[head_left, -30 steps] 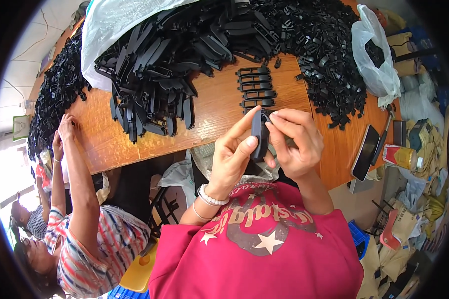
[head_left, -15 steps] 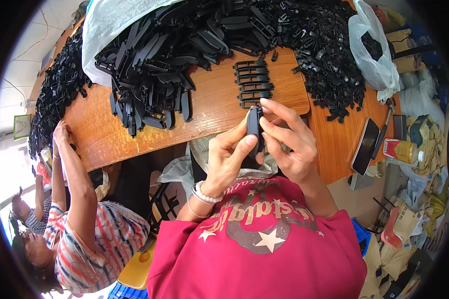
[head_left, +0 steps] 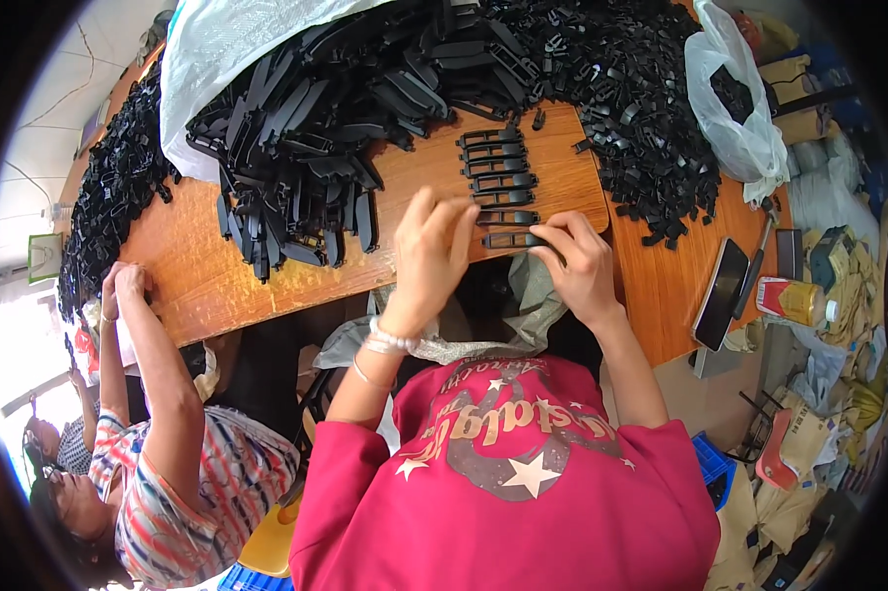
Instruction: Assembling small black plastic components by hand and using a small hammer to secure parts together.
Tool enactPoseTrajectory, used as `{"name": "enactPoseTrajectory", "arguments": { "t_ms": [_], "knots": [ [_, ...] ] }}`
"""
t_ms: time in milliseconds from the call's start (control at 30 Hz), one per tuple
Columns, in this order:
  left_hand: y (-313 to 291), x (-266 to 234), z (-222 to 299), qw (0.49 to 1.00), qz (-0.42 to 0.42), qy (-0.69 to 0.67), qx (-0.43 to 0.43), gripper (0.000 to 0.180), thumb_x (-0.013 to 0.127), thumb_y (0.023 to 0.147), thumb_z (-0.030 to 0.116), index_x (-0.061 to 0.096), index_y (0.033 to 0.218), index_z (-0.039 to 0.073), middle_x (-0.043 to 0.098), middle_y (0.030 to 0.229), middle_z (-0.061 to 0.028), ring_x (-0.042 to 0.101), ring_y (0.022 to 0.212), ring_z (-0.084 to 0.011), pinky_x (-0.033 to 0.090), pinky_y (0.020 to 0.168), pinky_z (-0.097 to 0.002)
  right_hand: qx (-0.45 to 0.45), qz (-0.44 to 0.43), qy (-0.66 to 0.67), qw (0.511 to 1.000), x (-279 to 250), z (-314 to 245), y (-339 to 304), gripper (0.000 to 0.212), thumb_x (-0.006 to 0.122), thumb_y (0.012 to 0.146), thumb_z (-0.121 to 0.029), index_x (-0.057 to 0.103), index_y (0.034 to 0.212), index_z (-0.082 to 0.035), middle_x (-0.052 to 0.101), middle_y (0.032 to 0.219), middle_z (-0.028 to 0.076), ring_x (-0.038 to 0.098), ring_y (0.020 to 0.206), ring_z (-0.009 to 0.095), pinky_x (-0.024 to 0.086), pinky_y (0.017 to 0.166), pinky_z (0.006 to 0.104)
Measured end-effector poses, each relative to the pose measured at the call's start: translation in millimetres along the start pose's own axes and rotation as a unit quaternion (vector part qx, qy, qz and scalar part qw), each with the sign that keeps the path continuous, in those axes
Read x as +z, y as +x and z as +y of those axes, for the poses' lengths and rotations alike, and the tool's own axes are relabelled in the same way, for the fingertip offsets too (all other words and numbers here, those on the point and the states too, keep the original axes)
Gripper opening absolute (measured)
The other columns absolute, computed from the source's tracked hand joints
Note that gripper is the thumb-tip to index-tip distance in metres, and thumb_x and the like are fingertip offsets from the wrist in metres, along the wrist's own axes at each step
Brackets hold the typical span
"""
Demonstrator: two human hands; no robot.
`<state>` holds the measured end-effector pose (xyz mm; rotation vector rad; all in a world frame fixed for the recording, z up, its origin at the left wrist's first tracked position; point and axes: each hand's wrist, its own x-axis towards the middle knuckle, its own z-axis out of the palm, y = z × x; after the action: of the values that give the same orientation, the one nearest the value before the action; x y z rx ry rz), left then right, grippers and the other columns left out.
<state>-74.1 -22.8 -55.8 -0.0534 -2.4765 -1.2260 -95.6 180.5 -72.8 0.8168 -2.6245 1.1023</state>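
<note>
A column of several slim black plastic frame-like pieces [head_left: 501, 182] lies on the wooden table before me. Its nearest black plastic piece [head_left: 509, 240] lies by the table edge, and my right hand [head_left: 580, 258] pinches the right end between thumb and fingers. My left hand [head_left: 429, 246] is just left of the column, fingers bent and partly apart, with nothing seen in it. Its fingertips come close to the left ends of the nearest pieces; whether they touch is unclear.
Long curved black parts [head_left: 306, 138] are heaped ahead to the left, beside a white sack [head_left: 193, 108]. Small black clips [head_left: 651, 128] pile at the right near a plastic bag [head_left: 710, 74]. A phone [head_left: 722, 294] and a bottle [head_left: 791, 299] lie right. A co-worker [head_left: 193, 473] sits left.
The black piece that both hands held up close to me is now down at the near end of the column. My left hand has let go and moved left; my right remains on its end.
</note>
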Motion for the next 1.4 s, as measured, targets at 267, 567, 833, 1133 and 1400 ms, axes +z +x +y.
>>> {"name": "enactPoseTrajectory", "arguments": {
  "t_ms": [267,567,833,1133,1400],
  "knots": [
    [113,29,-31,0.911,-0.086,0.306,0.264,0.014,0.062,0.071,0.002,0.066,0.084,0.004,0.053,0.087,-0.0074,0.052,0.087,-0.0246,0.043,0.079,-0.0335,0.041,0.013,0.005,0.999,-1,-3,13,0.022,0.075,0.075,-0.005,0.066,0.095,-0.001,0.059,0.094,0.010,0.061,0.084,0.029,0.050,0.072,0.0382],
    [140,28,-40,0.868,-0.167,0.350,0.311,0.007,0.060,0.072,0.005,0.065,0.076,0.004,0.056,0.085,-0.0068,0.054,0.089,-0.0225,0.043,0.080,-0.0319,0.064,0.162,-0.150,0.973,-31,73,78,0.005,0.064,0.084,-0.004,0.068,0.087,-0.002,0.060,0.085,0.008,0.060,0.083,0.027,0.050,0.071,0.0370],
    [135,19,-41,0.948,-0.045,0.140,0.283,0.009,0.069,0.076,0.004,0.067,0.085,0.004,0.055,0.084,-0.0058,0.054,0.085,-0.0242,0.042,0.077,-0.0343,0.126,0.029,-0.253,0.959,-20,77,107,0.012,0.073,0.077,-0.011,0.072,0.087,-0.005,0.062,0.085,0.008,0.058,0.090,0.027,0.043,0.082,0.0386],
    [101,19,-23,0.957,0.209,-0.167,0.110,0.010,0.065,0.085,-0.003,0.060,0.093,-0.001,0.064,0.104,-0.0112,0.062,0.083,-0.0174,0.051,0.073,-0.0266,0.176,0.154,0.004,0.972,-25,69,101,0.012,0.067,0.081,-0.001,0.068,0.093,-0.001,0.062,0.083,0.009,0.059,0.065,0.018,0.048,0.062,0.0316],
    [11,0,18,0.647,-0.115,-0.711,-0.252,0.017,0.053,0.098,0.011,0.050,0.111,0.000,0.065,0.103,-0.0217,0.069,0.088,-0.0292,0.057,0.081,-0.0376,0.204,0.112,0.374,0.898,-44,-20,54,0.013,0.060,0.090,0.003,0.065,0.102,0.005,0.069,0.101,0.011,0.068,0.088,0.015,0.054,0.082,0.0248]
  ]
}}
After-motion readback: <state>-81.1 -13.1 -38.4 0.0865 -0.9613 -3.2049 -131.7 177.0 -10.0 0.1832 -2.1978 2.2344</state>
